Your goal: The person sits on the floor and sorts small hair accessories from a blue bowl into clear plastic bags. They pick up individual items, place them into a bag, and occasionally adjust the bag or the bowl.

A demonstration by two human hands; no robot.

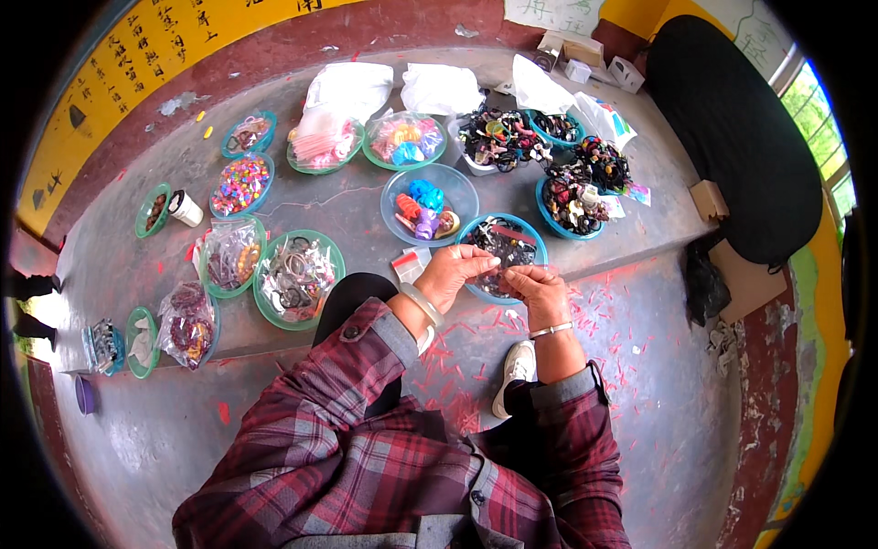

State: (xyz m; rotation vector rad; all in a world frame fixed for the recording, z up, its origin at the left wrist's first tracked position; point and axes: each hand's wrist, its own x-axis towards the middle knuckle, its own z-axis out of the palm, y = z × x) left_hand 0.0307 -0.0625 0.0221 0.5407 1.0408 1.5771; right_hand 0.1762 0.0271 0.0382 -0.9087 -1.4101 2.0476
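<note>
My left hand [450,277] and my right hand [540,296] meet over a blue basket [545,252] of small dark items. Thumb and forefinger of each hand are pinched together, the fingertips a short way apart. Whatever they pinch is too small to make out. A reddish strip [514,234] shows just beyond the fingertips, among the dark items. By my left wrist lies a small clear zip bag [412,263] with a red edge. Farther off stands a clear blue bowl [389,203] holding blue, orange and purple bundles.
Green basins [340,265] and blue baskets [540,220] of hair ties and trinkets cover the raised concrete ledge. White bags [439,89] line its back. A white cup [186,209] lies tilted at the left. Red scraps [448,366] litter the floor around my white shoe [519,366].
</note>
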